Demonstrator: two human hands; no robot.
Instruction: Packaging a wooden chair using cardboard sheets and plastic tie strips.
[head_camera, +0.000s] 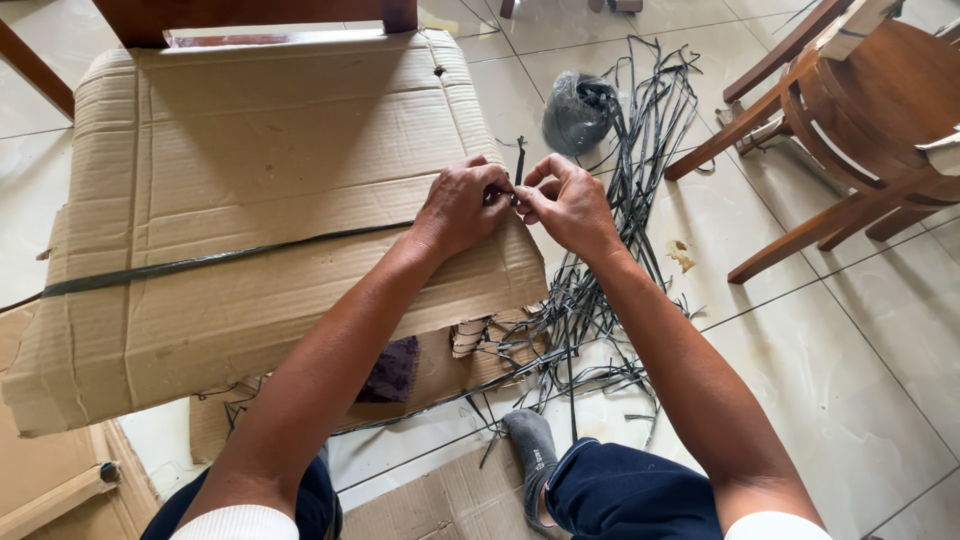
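Observation:
A chair wrapped in brown corrugated cardboard (250, 180) fills the left half of the head view. A dark plastic strap (200, 262) runs across the cardboard from the left edge to my hands. My left hand (462, 205) and my right hand (568, 205) meet at the cardboard's right edge. Both pinch the strap where its ends come together, and a short strap end (519, 160) sticks up between the fingers.
A heap of loose dark straps (610, 250) lies on the tiled floor to the right, with a dark plastic bag (577, 110) behind it. A bare wooden chair (850, 120) stands at the upper right. Flat cardboard pieces (440, 490) lie by my legs.

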